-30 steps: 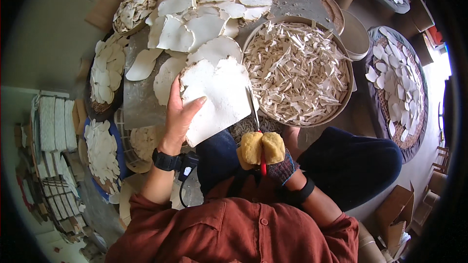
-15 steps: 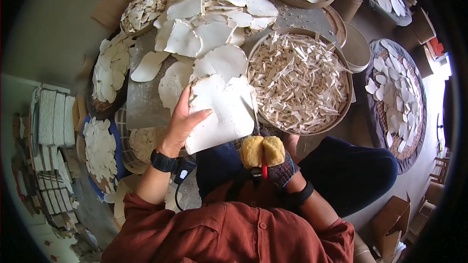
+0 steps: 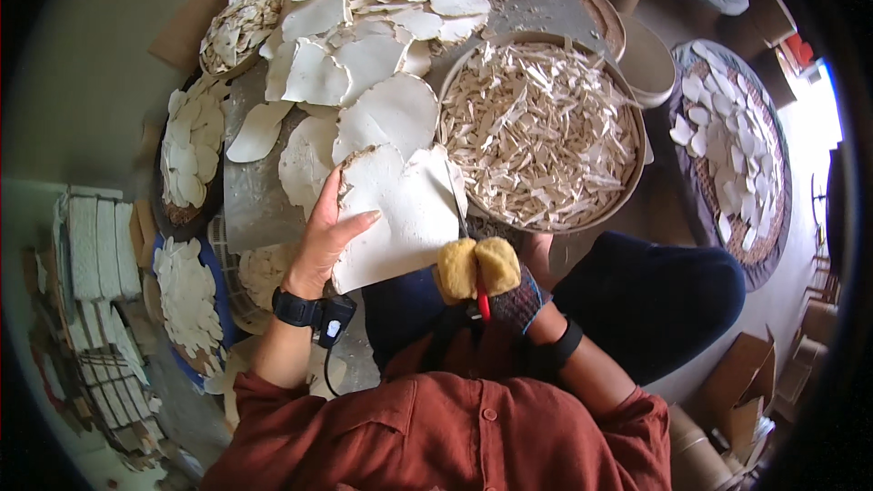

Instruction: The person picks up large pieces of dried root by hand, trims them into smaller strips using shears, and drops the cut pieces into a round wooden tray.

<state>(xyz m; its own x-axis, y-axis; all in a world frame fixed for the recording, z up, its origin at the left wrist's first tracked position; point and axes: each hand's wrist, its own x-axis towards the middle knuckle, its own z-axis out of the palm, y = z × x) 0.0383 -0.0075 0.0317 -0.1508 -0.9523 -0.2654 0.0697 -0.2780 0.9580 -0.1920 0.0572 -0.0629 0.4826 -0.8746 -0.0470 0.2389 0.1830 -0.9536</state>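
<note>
My bare left hand [image 3: 318, 245] pinches a thin off-white sheet [image 3: 396, 218] by its left side, thumb on top and fingers underneath. The sheet has a ragged upper edge and a straighter lower one. In my right hand [image 3: 522, 303], which wears a dark knitted glove, is a pair of scissors [image 3: 482, 284] with thick yellow padding on the handles and a bit of red between them. A dark blade runs up along the sheet's right edge, with a narrow sliver of sheet to its right. The padding hides most of my right fingers.
A round tray [image 3: 642, 141] heaped with off-white strips [image 3: 536, 132] stands just beyond my right hand. Larger sheets [image 3: 373, 59] pile up on the table ahead. Several trays of rounded pieces [image 3: 191, 141] lie left and right. A cardboard box [image 3: 741, 373] stands at lower right.
The whole view has shifted, so the tray and piles appear higher and further left. The scissors' yellow handles have tilted slightly and sit closer together. Both hands keep their holds.
</note>
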